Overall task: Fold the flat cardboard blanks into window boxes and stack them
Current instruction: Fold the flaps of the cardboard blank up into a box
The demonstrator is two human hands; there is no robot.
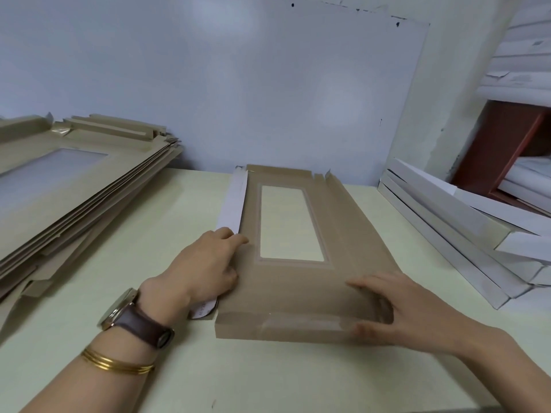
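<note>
One pale tabletop (143, 234) fills the lower part of the view and runs back to a light blue wall. On its left side lies a slanting stack of flat blanks (59, 180), brown card with a window cut in the top sheet. On the right, leaning against one another, is a pile of folded white boxes (465, 234).

Between these two piles, in the middle of the tabletop, lies the brown cardboard blank (286, 290), long side pointing away from the person, its window (287, 225) showing the tabletop through it. Its left side flap (232, 201) is turned up so that the white underside shows, and its near flap (283, 326) stands folded along the front edge.

Both hands are on this blank. The left hand (205, 263) sits at the left edge, fingers curled over the fold at the near end of the white flap, gripping it. The right hand (402, 305), somewhat blurred, holds the near right corner, fingers laid on top of the card and thumb against the front of the near flap.

On the left wrist are a watch (125, 314) with a dark strap and, further up the arm, thin gold bangles (116, 363).
</note>
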